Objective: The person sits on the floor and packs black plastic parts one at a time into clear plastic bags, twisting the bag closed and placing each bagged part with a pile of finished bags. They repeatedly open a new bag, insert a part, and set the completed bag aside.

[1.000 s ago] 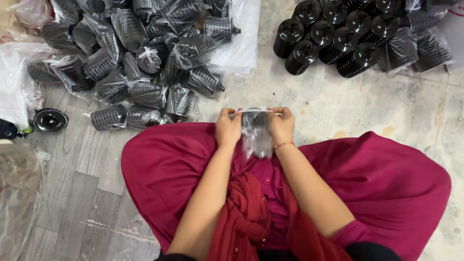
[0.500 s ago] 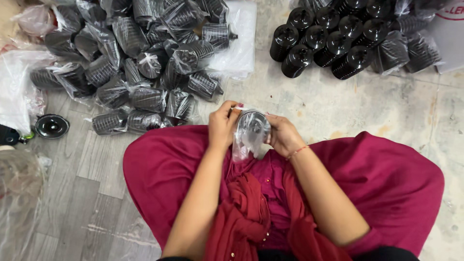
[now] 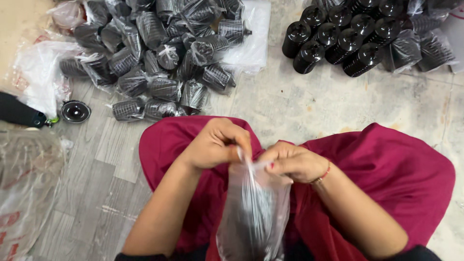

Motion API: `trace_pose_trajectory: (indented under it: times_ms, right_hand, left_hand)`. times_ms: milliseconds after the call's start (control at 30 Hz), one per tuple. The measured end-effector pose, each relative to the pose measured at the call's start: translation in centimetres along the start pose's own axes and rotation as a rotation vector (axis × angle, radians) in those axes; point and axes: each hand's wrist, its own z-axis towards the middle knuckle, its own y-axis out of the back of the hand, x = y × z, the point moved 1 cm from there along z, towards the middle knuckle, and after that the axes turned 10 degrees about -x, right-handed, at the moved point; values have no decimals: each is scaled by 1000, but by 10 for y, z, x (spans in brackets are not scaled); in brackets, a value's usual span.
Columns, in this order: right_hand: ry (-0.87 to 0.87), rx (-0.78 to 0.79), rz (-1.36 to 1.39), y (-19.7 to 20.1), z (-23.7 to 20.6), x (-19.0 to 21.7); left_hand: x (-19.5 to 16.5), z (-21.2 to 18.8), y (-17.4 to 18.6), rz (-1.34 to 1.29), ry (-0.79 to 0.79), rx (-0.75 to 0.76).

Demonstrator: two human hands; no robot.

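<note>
Over my lap, both hands pinch the gathered mouth of a clear plastic bag (image 3: 253, 212) that hangs down with a black ribbed cylindrical part inside it. My left hand (image 3: 215, 142) grips the bag's top from the left, fingers curled tight. My right hand (image 3: 295, 162), with a red bangle at the wrist, holds the twisted plastic from the right. The hands nearly touch at the bag's neck.
A heap of bagged black ribbed parts (image 3: 159, 63) lies on the floor at the upper left. Unbagged black parts (image 3: 338, 34) stand grouped at the upper right. A lone black round piece (image 3: 75, 111) sits at the left, near loose plastic bags (image 3: 24, 188). Maroon cloth (image 3: 386, 169) covers my knees.
The bagged part has dropped from in front of my hands to hang below them. My hands have closed together on the bag's mouth. The view has shifted closer.
</note>
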Motion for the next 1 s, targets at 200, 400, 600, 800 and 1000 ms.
trace_pose_trajectory:
  times_ms: [200, 400, 600, 800, 1000]
  right_hand:
    - [338, -108, -1212, -60, -27, 68]
    - [786, -483, -2104, -86, -32, 71]
    - [686, -806, -2021, -79, -30, 49]
    - [646, -784, -1821, -79, -27, 39]
    - [241, -801, -1642, -59, -36, 47]
  left_hand:
    - [-50, 4, -4, 767, -138, 163]
    - [-47, -12, -20, 1597, -343, -95]
    - [-11, -36, -40, 1352, -356, -397]
    - [55, -38, -42, 367, 100, -679]
    - [74, -35, -33, 206, 215, -653]
